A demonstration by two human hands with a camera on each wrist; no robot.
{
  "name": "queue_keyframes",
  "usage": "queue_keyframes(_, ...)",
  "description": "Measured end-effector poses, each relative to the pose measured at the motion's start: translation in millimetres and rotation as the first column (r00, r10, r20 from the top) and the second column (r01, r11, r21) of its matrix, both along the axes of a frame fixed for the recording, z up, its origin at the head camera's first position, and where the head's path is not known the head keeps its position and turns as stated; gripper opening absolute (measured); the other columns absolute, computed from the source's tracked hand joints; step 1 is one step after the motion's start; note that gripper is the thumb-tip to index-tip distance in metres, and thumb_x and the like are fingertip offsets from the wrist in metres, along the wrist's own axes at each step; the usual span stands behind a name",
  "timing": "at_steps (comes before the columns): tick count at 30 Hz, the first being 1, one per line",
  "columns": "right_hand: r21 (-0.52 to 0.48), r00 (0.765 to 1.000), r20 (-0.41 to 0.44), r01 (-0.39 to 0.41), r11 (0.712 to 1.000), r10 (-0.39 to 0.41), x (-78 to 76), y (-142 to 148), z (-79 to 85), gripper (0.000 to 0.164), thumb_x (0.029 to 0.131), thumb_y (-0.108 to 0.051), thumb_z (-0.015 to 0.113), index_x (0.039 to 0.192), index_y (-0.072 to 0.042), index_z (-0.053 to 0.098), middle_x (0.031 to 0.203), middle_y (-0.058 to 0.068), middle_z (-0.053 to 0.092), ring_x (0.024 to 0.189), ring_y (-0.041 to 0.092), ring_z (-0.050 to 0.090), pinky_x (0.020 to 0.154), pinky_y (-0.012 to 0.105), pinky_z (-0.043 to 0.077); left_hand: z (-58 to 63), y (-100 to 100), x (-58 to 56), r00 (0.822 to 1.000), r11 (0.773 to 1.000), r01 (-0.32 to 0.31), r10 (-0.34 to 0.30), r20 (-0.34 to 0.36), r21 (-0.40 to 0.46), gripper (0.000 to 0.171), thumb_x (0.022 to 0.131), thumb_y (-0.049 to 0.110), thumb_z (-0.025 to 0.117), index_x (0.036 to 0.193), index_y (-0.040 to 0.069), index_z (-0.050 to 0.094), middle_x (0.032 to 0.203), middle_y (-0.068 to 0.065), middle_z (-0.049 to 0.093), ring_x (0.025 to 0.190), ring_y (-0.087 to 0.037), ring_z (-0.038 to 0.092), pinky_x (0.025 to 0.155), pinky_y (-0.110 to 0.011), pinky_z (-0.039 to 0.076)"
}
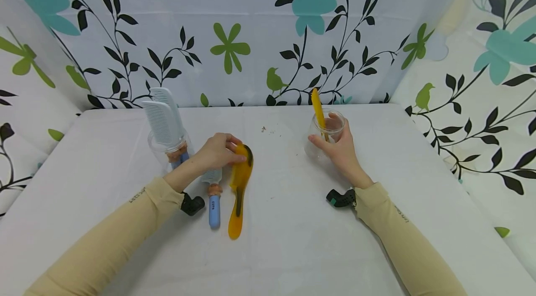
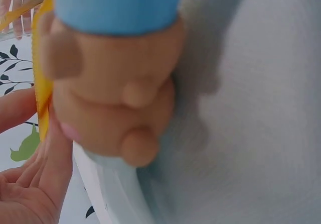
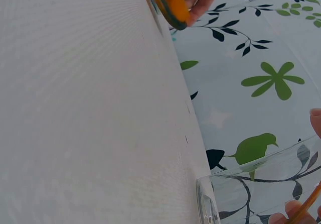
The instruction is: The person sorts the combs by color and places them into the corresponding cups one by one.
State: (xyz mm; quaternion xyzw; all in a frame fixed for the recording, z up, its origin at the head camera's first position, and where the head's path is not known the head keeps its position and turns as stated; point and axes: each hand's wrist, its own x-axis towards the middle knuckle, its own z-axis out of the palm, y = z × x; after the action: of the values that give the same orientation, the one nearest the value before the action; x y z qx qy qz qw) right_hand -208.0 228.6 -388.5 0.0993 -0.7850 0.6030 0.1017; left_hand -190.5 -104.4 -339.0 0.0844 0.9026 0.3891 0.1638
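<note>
My left hand point(image 1: 219, 151) pinches the wide upper end of a yellow comb point(image 1: 239, 177) with a dark strip along it; its handle points toward me. Just left of it on the table lies a pale comb with a blue handle point(image 1: 214, 212) and a brown figure at its neck, large and blurred in the left wrist view. At the right, my right hand point(image 1: 341, 149) grips a clear jar point(image 1: 315, 129) from its near side, thumb and fingers around the wall. Another yellow comb point(image 1: 319, 112) leans inside that jar, one end sticking out above the rim.
A second clear jar point(image 1: 155, 147) stands at the back left, with pale blue-handled combs point(image 1: 161, 121) in it, heads up. Small brown crumbs point(image 1: 264, 129) lie on the white table point(image 1: 284, 231). Behind it hangs a leaf-patterned cloth point(image 1: 251, 3).
</note>
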Motion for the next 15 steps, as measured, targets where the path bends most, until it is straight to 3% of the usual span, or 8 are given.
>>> queue_keyframes(6, 0.002, 1.0, 0.002, 0.001, 1.0, -0.001, 0.4, -0.2, 0.7, 0.081, 0.088, -0.018, 0.077, 0.151, -0.01, 0.027, 0.148, 0.011, 0.045, 0.136, 0.026, 0.041, 0.125, 0.049, 0.023, 1.2, 1.4, 1.2, 0.999, 0.991, -0.003, -0.003, 0.044, 0.132, 0.046, 0.094, 0.012, 0.069, 0.134, -0.003, 0.054, 0.12, -0.024, 0.065, 0.084, -0.023, 0.071, 0.077, -0.034, 0.064)
queue_keyframes(15, -0.008, 1.0, 0.004, -0.003, 1.0, 0.003, 0.6, -0.5, 0.8, 0.082, 0.088, -0.016, 0.077, 0.151, -0.008, 0.026, 0.148, 0.011, 0.045, 0.135, 0.026, 0.042, 0.125, 0.047, 0.024, 7.0, 5.7, 4.1, 0.998, 0.974, 0.0, -0.012, 0.054, 0.227, 0.042, 0.097, 0.011, 0.064, 0.136, -0.002, 0.053, 0.12, -0.023, 0.066, 0.09, -0.024, 0.071, 0.081, -0.036, 0.064)
